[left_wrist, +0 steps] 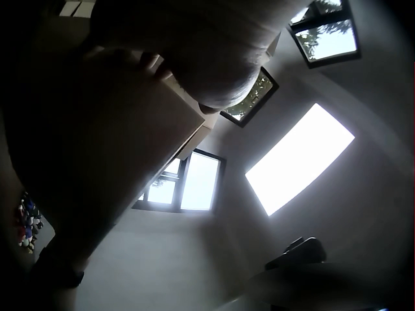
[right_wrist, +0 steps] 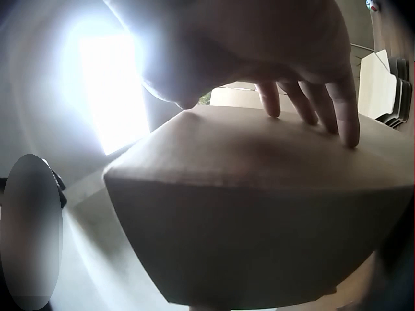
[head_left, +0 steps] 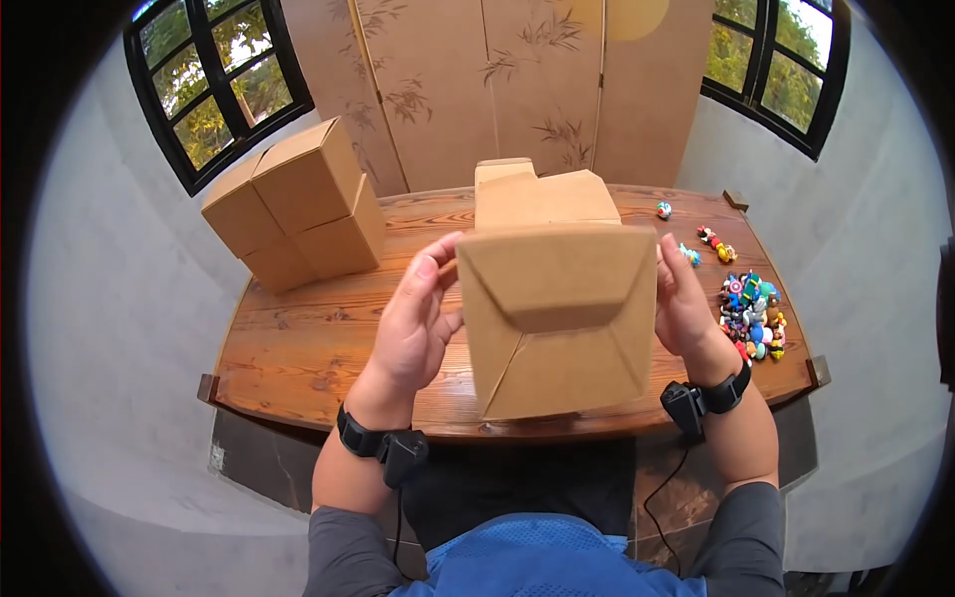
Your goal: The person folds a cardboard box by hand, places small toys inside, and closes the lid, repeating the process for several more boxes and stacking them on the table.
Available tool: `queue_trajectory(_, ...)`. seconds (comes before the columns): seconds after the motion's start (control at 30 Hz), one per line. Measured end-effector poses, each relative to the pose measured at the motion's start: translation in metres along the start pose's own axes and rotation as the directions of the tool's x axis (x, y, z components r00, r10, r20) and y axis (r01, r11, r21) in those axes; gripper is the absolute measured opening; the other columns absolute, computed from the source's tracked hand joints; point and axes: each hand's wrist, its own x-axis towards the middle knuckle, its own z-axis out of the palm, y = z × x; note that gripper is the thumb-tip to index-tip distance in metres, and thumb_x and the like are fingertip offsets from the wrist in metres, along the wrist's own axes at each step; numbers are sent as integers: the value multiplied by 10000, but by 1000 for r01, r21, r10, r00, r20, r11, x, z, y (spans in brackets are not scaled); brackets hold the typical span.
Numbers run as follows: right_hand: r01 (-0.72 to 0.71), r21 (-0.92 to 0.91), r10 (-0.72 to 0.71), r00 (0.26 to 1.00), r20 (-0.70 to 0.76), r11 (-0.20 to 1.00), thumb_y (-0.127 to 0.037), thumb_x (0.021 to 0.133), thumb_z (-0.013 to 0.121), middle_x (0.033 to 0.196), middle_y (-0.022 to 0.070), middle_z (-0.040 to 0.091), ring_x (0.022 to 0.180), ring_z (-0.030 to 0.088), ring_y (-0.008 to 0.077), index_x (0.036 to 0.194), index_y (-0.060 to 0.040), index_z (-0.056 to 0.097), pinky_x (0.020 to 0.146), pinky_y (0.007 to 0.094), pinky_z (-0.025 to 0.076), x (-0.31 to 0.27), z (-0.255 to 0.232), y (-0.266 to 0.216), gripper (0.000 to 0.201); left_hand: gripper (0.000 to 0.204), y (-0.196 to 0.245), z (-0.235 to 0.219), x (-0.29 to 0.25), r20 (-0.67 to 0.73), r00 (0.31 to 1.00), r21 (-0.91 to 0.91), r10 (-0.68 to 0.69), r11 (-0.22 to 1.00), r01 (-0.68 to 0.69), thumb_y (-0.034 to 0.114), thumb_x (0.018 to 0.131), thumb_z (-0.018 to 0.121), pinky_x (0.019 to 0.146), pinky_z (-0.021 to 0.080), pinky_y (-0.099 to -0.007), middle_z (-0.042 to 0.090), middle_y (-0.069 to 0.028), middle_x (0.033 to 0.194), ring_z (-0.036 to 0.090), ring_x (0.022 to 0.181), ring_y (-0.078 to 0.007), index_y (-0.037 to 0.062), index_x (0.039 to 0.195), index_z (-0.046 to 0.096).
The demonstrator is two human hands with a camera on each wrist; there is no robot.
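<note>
I hold a brown cardboard box (head_left: 557,318) up above the near edge of the wooden table (head_left: 298,338), its folded bottom turned toward me. My left hand (head_left: 418,318) grips the box's left edge, thumb and fingertips pinching near the upper corner. My right hand (head_left: 681,303) clasps the right side, thumb over the front edge. In the right wrist view the fingers (right_wrist: 305,97) lie along the box's (right_wrist: 259,214) side panel. The left wrist view is dark: the hand (left_wrist: 194,45) is against the box (left_wrist: 130,129).
A stack of closed cardboard boxes (head_left: 298,204) sits at the table's back left. Another open box (head_left: 542,194) stands behind the held one. Several small colourful toy figures (head_left: 753,316) lie along the right edge. A folding screen (head_left: 517,90) stands behind the table.
</note>
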Motion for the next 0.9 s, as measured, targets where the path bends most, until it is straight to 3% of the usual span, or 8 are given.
queue_trajectory(0.07,46,222,-90,977,194,974,-557,1033,399,1127,78,650,1006,631,143,1156,-53,599,904,307,511,4,-5,-5,556,513,3,3,4,-62,992,40,108,994,-106,397,1056,409,1055,430,-392,493,-89,1336,438,1276,-185,38,1422,416)
queue_trajectory(0.1,101,201,-128,983,128,974,-515,1032,448,1049,76,641,991,625,149,1021,-56,596,915,318,508,3,-1,-4,483,513,2,3,4,-61,992,39,109,993,-107,397,1056,409,1055,430,-392,493,-89,1336,438,1276,-185,38,1422,416)
queue_trajectory(0.2,206,220,-220,975,42,954,-342,1006,594,1076,80,628,1011,609,148,1122,-42,524,927,320,498,4,12,3,329,496,-5,1,8,-114,988,-10,106,994,-107,366,1053,444,967,448,-331,578,-40,1054,541,1053,-147,37,1421,400)
queue_trajectory(0.27,314,71,-311,949,-50,947,-169,922,722,1097,72,601,1011,583,118,1136,-45,473,916,297,500,11,11,13,351,525,-16,-3,12,-56,996,13,75,997,-74,357,1049,473,941,444,-315,582,-59,998,548,993,-139,34,1445,354)
queue_trajectory(0.47,530,-163,-550,827,-118,832,-109,870,776,1106,64,569,1032,564,111,1162,-40,446,907,272,488,28,5,63,446,996,-47,-2,30,-65,980,289,186,944,-160,318,867,790,750,444,-203,544,25,763,523,749,-59,-7,1532,124)
queue_trajectory(0.57,482,-185,-513,838,-189,856,-140,895,756,1111,68,560,1023,554,106,1168,-39,441,905,258,476,25,-3,78,429,924,-52,-6,30,-84,991,548,108,835,-45,167,901,727,826,491,-239,661,-49,948,617,889,-97,-11,1543,87)
queue_trajectory(0.67,469,-129,-486,838,-248,874,-88,921,699,1117,67,557,1024,552,108,1168,-46,438,911,260,475,24,-7,85,362,832,-65,-8,32,-72,981,329,180,933,-147,82,935,640,902,510,-285,648,-123,1137,633,1020,-158,-2,1547,83)
queue_trajectory(0.9,517,-263,-575,777,-254,815,5,932,594,1309,129,508,1182,544,180,1426,-27,329,994,325,469,17,-2,87,561,702,-95,-29,28,-161,960,330,228,930,-165,23,953,550,1051,429,-348,444,-198,1431,500,1260,-211,-7,1534,157)
